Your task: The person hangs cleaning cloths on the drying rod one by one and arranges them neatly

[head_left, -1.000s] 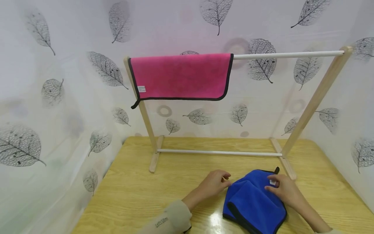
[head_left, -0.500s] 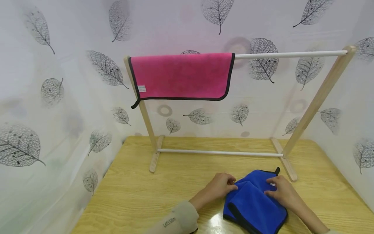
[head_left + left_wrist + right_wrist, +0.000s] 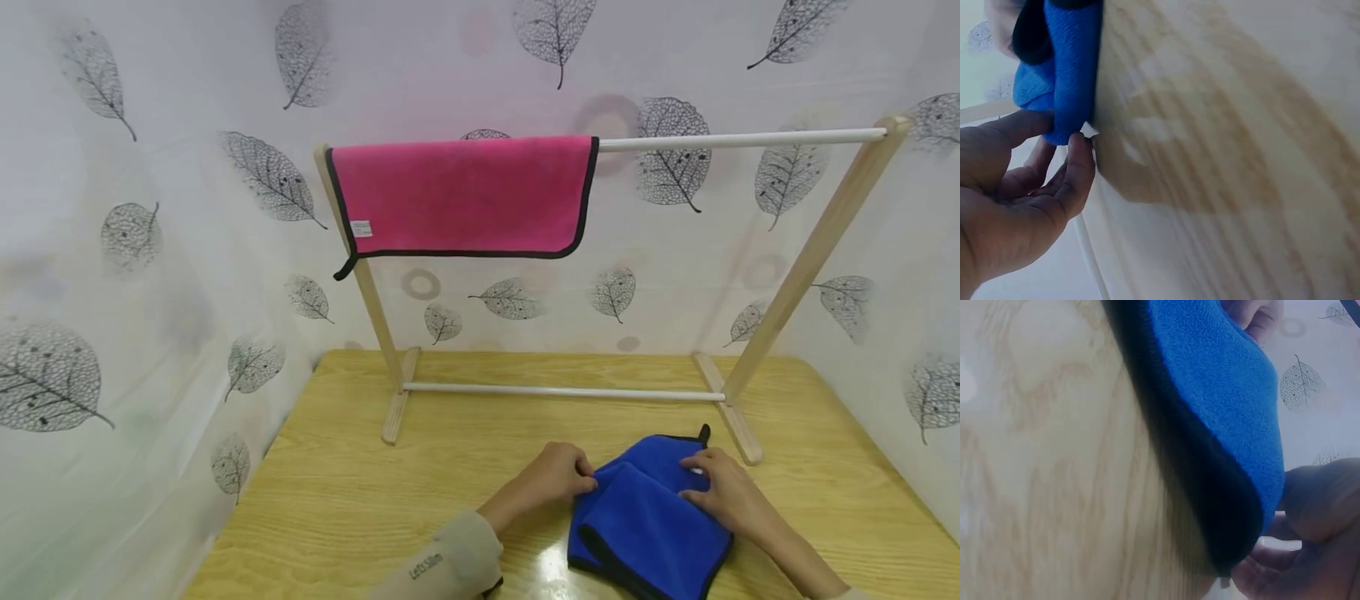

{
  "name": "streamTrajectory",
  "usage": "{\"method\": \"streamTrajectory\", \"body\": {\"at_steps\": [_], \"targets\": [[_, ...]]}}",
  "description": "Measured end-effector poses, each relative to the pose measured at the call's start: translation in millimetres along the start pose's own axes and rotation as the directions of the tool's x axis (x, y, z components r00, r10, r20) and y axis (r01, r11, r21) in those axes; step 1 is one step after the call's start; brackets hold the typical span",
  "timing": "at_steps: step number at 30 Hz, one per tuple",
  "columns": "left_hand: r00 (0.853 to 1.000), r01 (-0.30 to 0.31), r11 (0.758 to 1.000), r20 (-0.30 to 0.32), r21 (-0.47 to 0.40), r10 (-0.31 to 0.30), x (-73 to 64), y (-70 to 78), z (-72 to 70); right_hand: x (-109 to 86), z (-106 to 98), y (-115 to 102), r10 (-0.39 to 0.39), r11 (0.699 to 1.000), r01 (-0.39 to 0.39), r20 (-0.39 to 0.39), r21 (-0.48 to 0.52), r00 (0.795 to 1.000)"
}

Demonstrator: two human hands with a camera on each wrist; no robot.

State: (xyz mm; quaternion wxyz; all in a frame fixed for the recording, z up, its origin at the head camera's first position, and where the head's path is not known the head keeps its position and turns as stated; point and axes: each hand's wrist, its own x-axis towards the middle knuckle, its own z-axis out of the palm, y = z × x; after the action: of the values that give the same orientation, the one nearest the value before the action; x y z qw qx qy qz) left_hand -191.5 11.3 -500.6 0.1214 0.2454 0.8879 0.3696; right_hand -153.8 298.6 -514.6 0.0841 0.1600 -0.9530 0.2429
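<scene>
A blue towel [image 3: 645,525] with black edging lies crumpled and partly folded on the table, a black loop at its far corner. My left hand [image 3: 551,475] pinches its left edge; in the left wrist view, thumb and fingers [image 3: 1077,165] meet around the blue fold [image 3: 1072,69]. On the towel's right side, my right hand [image 3: 727,496] grips the cloth near a small white label, with thumb and forefinger curled. The right wrist view has the towel [image 3: 1222,394] hiding part of that hand [image 3: 1322,519].
Behind the towel stands a wooden rack with a white top rail [image 3: 742,142] and a lower rail [image 3: 562,391]. A pink towel [image 3: 465,200] hangs over the top rail's left half. Leaf-patterned sheeting [image 3: 187,250] surrounds the wooden table [image 3: 337,492].
My left hand has come from beside the towel onto its left edge and now pinches it, shifting the cloth slightly left. The right hand has stayed nearly in place.
</scene>
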Motion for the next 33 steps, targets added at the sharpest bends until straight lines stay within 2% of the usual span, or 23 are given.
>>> {"method": "streamTrajectory", "body": {"at_steps": [6, 9, 13, 17, 19, 23, 28, 33], "targets": [[1.000, 0.003, 1.000, 0.021, -0.008, -0.003, 0.0, 1.1, -3.1, 1.4, -2.1, -2.1, 0.089, 0.996, -0.090, -0.035, -0.027, 0.995], [0.999, 0.031, 0.998, 0.017, -0.047, -0.030, 1.2, 1.9, -2.4, 2.7, -3.9, -1.8, 0.108, 0.994, -0.109, -0.028, -0.011, 0.994], [0.997, 0.072, 0.995, 0.038, -0.072, -0.069, 2.6, 4.4, -1.0, 5.4, -7.2, 0.1, 0.158, 0.987, -0.158, 0.009, 0.038, 0.987], [0.996, 0.073, 0.997, 0.058, -0.028, -0.071, 2.5, 6.7, -0.3, 7.6, -9.5, 1.7, 0.243, 0.964, -0.249, 0.073, 0.092, 0.967], [0.996, 0.067, 0.998, 0.056, -0.010, -0.067, 2.0, 7.1, 0.1, 8.2, -9.3, 2.2, 0.260, 0.957, -0.269, 0.093, 0.107, 0.961], [0.997, 0.056, 0.998, 0.050, -0.005, -0.056, 1.2, 6.9, 0.1, 8.6, -7.5, 1.0, 0.249, 0.959, -0.255, 0.064, 0.127, 0.966], [0.997, 0.044, 0.999, 0.063, -0.024, -0.042, 1.6, 4.5, -0.2, 7.4, -5.3, -4.9, 0.209, 0.971, -0.203, -0.033, 0.125, 0.977], [0.998, 0.031, 0.999, 0.063, -0.019, -0.030, 3.5, 2.5, 0.3, 9.2, -5.8, -16.7, 0.191, 0.975, -0.175, -0.117, 0.134, 0.975]]}}
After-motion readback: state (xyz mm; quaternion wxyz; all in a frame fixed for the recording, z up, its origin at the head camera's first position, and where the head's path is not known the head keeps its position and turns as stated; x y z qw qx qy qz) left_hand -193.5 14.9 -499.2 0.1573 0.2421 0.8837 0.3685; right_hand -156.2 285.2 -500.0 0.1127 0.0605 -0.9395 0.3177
